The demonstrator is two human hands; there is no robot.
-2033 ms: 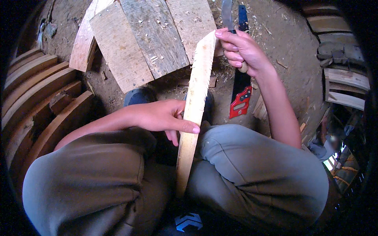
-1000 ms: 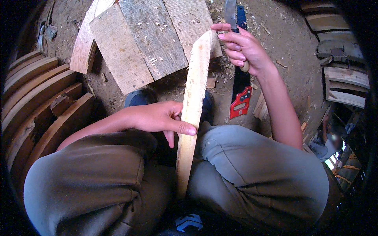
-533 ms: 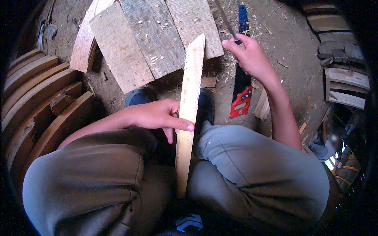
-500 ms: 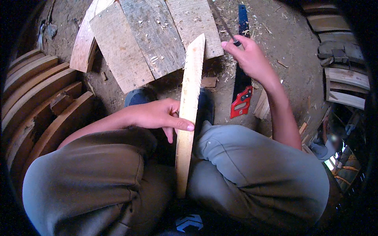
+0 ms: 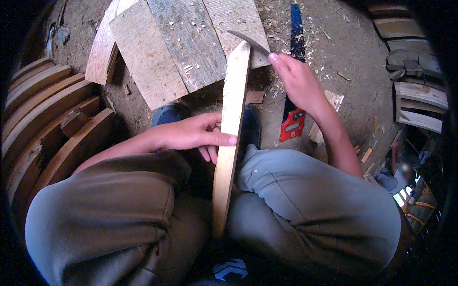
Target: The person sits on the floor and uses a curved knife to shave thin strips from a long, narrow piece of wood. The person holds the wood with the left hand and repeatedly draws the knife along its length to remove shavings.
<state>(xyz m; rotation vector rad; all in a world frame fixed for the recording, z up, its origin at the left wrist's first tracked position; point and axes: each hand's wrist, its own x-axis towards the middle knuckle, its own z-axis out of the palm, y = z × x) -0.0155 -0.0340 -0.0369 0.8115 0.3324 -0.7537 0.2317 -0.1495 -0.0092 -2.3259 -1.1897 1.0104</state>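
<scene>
Between my knees a pale wooden stick (image 5: 232, 102) stands slanting away from me, its far end cut to a slanted point and its edges rough with splinters. My left hand (image 5: 202, 133) is closed round its middle, thumb across the top face. My right hand (image 5: 299, 81) is closed on the handle of a knife (image 5: 250, 40), which the fingers mostly hide. The curved dark blade points left, over the stick's far tip; whether it touches the wood I cannot tell.
Boards (image 5: 162, 57) strewn with chips lie ahead. A red-handled handsaw (image 5: 292, 125) lies on the ground beyond my right forearm, near a wood offcut (image 5: 329, 112). Curved timber pieces (image 5: 52, 105) line the left; more wooden pieces (image 5: 420, 97) stand at the right. Another person (image 5: 396, 176) is at the far right.
My right hand has turned and come slightly nearer, swinging the knife blade from pointing up and away to lying across the stick's tip. The stick has shifted slightly; my left hand still holds it.
</scene>
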